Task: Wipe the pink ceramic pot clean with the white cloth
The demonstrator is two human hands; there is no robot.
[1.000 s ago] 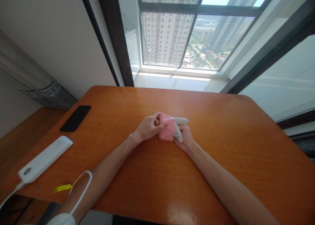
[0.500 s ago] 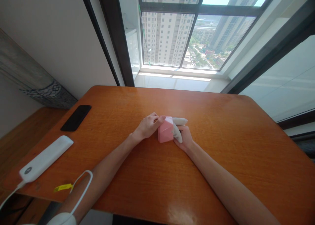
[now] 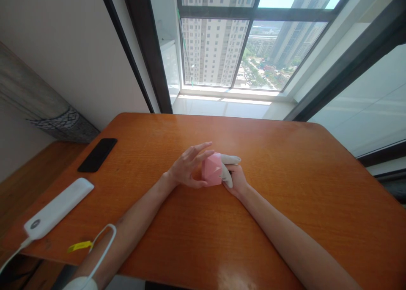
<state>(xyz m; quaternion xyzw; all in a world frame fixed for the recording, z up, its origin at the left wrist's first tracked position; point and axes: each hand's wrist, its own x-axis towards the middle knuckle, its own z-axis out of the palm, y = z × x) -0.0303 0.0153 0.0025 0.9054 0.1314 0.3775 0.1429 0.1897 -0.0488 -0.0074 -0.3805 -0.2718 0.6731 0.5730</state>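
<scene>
Flanking one faceted pink object (image 3: 212, 170): two hands (image 3: 189, 167) (image 3: 237, 180).

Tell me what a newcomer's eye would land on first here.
Probably the pink block near the middle of the table, between the left hand, its fingers spread, and the right hand, which holds a pale grey object. Next might come the bright window beyond the table's far edge, showing tall buildings. The black phone lies at the table's left side.
</scene>
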